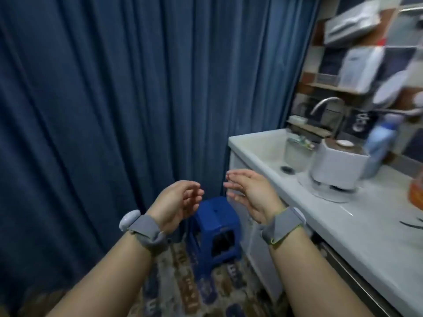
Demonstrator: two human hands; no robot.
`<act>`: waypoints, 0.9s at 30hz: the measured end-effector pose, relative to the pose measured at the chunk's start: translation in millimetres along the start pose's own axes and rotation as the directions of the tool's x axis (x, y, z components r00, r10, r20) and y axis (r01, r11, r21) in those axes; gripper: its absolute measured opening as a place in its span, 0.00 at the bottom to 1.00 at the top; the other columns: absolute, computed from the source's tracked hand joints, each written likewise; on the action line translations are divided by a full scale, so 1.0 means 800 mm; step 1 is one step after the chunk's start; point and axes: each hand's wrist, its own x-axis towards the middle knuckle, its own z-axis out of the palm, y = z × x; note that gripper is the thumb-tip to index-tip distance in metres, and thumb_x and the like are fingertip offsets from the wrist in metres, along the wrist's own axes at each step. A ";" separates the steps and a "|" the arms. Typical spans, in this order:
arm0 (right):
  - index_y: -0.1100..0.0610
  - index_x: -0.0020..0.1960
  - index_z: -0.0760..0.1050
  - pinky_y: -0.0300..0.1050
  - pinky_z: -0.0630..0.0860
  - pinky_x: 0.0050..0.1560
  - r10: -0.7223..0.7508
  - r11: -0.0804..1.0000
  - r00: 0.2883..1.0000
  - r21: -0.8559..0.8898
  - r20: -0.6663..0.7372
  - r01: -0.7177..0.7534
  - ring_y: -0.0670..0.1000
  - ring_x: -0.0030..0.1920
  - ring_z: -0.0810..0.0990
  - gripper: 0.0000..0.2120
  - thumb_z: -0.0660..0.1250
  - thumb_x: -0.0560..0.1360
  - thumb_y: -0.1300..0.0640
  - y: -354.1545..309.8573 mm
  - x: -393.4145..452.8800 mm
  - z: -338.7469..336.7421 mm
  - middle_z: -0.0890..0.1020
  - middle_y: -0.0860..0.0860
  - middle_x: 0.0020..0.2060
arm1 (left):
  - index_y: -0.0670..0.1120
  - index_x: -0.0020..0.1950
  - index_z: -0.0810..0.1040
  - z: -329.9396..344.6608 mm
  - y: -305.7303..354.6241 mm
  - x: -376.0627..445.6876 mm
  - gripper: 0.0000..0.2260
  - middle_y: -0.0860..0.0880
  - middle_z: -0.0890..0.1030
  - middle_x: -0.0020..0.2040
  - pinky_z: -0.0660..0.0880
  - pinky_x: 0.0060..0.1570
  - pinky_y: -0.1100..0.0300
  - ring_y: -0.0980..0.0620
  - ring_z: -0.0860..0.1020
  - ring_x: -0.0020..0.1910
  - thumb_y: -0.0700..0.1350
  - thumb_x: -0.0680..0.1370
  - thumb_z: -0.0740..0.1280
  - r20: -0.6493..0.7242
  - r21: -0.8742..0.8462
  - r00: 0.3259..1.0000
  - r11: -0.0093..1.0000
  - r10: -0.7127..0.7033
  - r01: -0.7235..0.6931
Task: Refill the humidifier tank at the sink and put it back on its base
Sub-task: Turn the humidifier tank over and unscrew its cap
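Hovering palm to palm with relaxed fingers, the left hand (180, 200) and right hand (248, 193) hold nothing. White humidifier (338, 165) stands on the bench (357, 229) to the right of the right hand, just beside the sink (270, 147). Blue stool (215, 223) stands below both hands.

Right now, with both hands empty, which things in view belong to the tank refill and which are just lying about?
Belongs to the job:
- humidifier, white, on the counter beside the basin
- sink
- faucet
- left hand and right hand, both open, holding nothing

Just lying about:
- blue stool on the floor
- curtain
- blurred bottle behind the humidifier
- orange item at the frame edge
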 end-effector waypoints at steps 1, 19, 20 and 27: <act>0.56 0.46 0.78 0.42 0.77 0.41 -0.021 1.000 0.997 -0.007 -0.071 0.020 0.51 0.45 0.81 0.04 0.66 0.77 0.62 -0.004 0.010 -0.016 0.80 0.52 0.43 | 0.46 0.44 0.77 0.011 -0.003 0.025 0.03 0.49 0.81 0.35 0.73 0.36 0.62 0.55 0.77 0.32 0.43 0.77 0.65 0.067 0.040 0.998 0.999 -0.017 0.014; 0.61 0.53 0.80 0.45 0.80 0.47 -0.283 0.950 0.641 -0.300 -0.713 0.086 0.51 0.47 0.80 0.08 0.68 0.74 0.64 -0.083 0.135 -0.380 0.83 0.56 0.46 | 0.45 0.46 0.77 0.385 -0.106 0.313 0.04 0.46 0.81 0.41 0.73 0.41 0.60 0.52 0.77 0.37 0.42 0.79 0.63 0.569 0.373 0.782 0.927 -0.253 0.028; 0.61 0.53 0.80 0.44 0.80 0.47 -0.297 0.943 0.623 -0.324 -0.724 0.073 0.52 0.48 0.80 0.08 0.68 0.74 0.63 -0.094 0.141 -0.402 0.83 0.56 0.47 | 0.44 0.47 0.77 0.406 -0.107 0.325 0.04 0.47 0.82 0.41 0.74 0.42 0.60 0.52 0.78 0.38 0.42 0.79 0.64 0.574 0.391 0.784 0.921 -0.237 -0.008; 0.56 0.50 0.80 0.46 0.77 0.54 -0.444 0.840 0.470 -0.537 -0.763 -0.078 0.50 0.50 0.80 0.07 0.68 0.73 0.61 -0.132 0.210 -0.550 0.83 0.50 0.47 | 0.48 0.46 0.77 0.548 -0.126 0.409 0.02 0.52 0.79 0.45 0.74 0.45 0.62 0.53 0.77 0.45 0.44 0.75 0.69 0.680 0.470 0.733 0.785 -0.029 -0.405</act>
